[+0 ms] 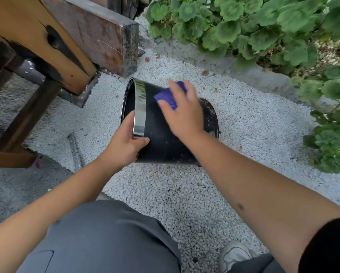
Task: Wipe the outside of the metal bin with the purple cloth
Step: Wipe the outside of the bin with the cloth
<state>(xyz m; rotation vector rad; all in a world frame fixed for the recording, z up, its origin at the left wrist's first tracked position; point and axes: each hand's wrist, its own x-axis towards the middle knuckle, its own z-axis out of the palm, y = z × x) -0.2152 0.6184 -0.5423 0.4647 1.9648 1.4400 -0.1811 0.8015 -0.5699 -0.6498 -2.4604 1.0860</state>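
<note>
A black metal bin (161, 138) with a shiny chrome band at its rim lies tilted on its side on white gravel, its mouth facing left. My left hand (126, 144) grips the rim at the near side, thumb on the outside wall and fingers inside the mouth. My right hand (183, 111) presses a folded purple cloth (168, 96) flat against the bin's upper outer wall, and part of the cloth is hidden under my palm. Specks of dirt show on the bin's wall and near its base.
White gravel (244, 125) covers the ground around the bin. A wooden bench leg (53, 48) and a dark slab (106, 36) stand to the upper left. Green leafy plants (263, 30) border the right side. A grey ribbed hose (74, 150) lies left of the bin. My knee and shoe are below.
</note>
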